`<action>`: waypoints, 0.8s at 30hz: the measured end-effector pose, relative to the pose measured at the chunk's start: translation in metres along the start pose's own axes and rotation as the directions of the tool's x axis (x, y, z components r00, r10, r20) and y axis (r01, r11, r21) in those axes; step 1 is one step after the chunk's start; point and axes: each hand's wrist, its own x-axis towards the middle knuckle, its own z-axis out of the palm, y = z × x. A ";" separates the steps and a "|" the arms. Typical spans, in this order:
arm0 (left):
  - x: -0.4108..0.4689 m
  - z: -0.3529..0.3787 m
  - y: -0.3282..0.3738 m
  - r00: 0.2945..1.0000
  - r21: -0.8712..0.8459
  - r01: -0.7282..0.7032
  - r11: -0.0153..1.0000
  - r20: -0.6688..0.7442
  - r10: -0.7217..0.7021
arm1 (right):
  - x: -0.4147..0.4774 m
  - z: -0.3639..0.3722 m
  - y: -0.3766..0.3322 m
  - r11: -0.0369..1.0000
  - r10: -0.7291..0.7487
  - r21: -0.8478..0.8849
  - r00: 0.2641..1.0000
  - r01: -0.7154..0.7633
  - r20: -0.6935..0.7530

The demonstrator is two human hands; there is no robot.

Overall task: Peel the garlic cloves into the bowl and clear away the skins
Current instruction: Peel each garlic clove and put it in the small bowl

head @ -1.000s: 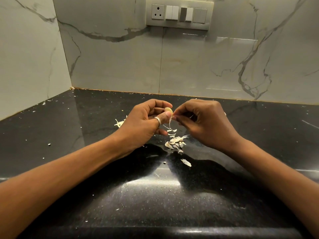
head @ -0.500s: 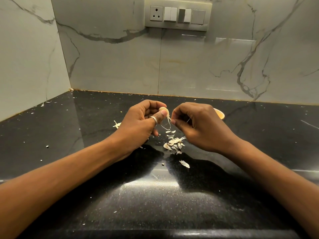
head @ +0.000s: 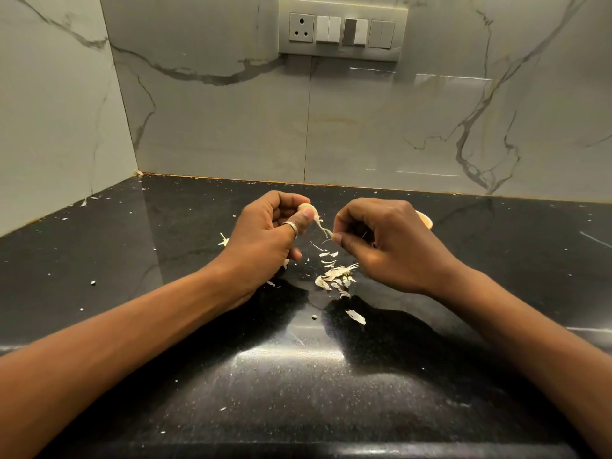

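Holding a garlic clove (head: pixel 306 208) up between thumb and curled fingers, the left hand (head: pixel 265 240), a ring (head: pixel 291 226) on its thumb, hovers just above the black counter (head: pixel 165 326). The right hand (head: pixel 384 246), close beside it, has its fingers curled in and pinches a thin strip of skin (head: pixel 323 230) that stretches from the clove to its fingertips. Below the gap between the hands lies a small pile of skins (head: pixel 336 276), with a stray flake (head: pixel 356 316) nearer the person and another scrap (head: pixel 223 240) just left of the left hand. Behind the right hand, only the orange rim of the bowl (head: pixel 426 220) peeks out; I cannot tell what is in it.
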 end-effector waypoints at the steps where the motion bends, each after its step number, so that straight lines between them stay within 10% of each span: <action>1: 0.001 -0.001 0.000 1.000 -0.003 0.014 1.000 -0.018 -0.014 | 0.000 0.000 0.000 1.000 -0.003 -0.006 1.000 0.003 0.001; 24: -0.005 0.000 0.003 0.993 0.058 -0.080 0.995 0.089 0.075 | -0.001 0.002 -0.002 0.997 0.031 -0.069 0.999 -0.032 -0.013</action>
